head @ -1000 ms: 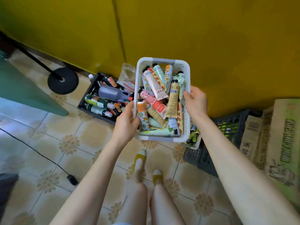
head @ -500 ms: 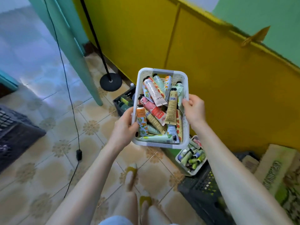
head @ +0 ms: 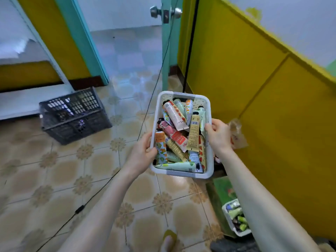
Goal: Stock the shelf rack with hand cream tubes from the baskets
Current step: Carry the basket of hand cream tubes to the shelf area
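Note:
I carry a white plastic basket (head: 208, 168) in front of me, above the tiled floor. It is heaped with several hand cream tubes (head: 179, 135) in pink, yellow, green and orange. My left hand (head: 143, 153) grips the basket's left rim, thumb over the edge. On the right rim my right hand (head: 218, 136) holds on in the same way. A second small white basket (head: 229, 222) with green tubes sits on the floor at the lower right. No shelf rack is clearly in view.
A dark plastic crate (head: 74, 115) stands on the floor at the left. A black cable (head: 151, 99) runs across the tiles. A yellow wall (head: 254, 88) is close on the right; a teal door (head: 165, 42) with a knob stands ahead. My foot (head: 169, 240) shows at the bottom.
My view has swung left and up with the basket held in both hands: the floor baskets and cartons slid off to the right, and the doorway and dark crate came into sight.

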